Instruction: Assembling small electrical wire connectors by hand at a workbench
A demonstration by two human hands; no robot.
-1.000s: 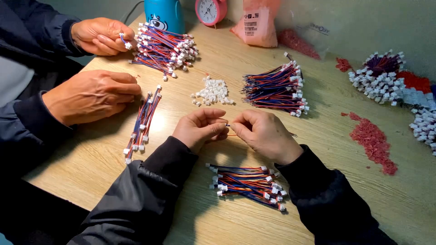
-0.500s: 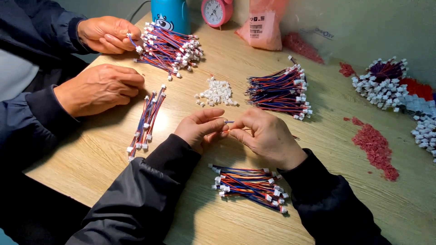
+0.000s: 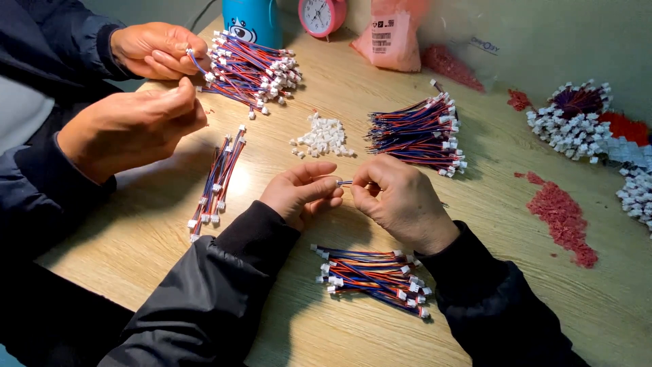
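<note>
Fingertips (image 3: 353, 185) of both hands pinching one thin wire (image 3: 344, 182) at table centre: left hand (image 3: 302, 194) gripping its end, right hand (image 3: 401, 200) clenched on the other. Loose white connectors (image 3: 324, 136) at 12 o'clock, uncut-looking bundle (image 3: 418, 132) at 1, done-looking bundle (image 3: 373, 275) at 6. Judging by the piles, roughly midway, much left. Co-worker's hands (image 3: 129, 126) at 10 o'clock, busy with another bundle (image 3: 255, 68).

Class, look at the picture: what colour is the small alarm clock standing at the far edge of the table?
The alarm clock is pink-red with a white face, seen in the head view.
</note>
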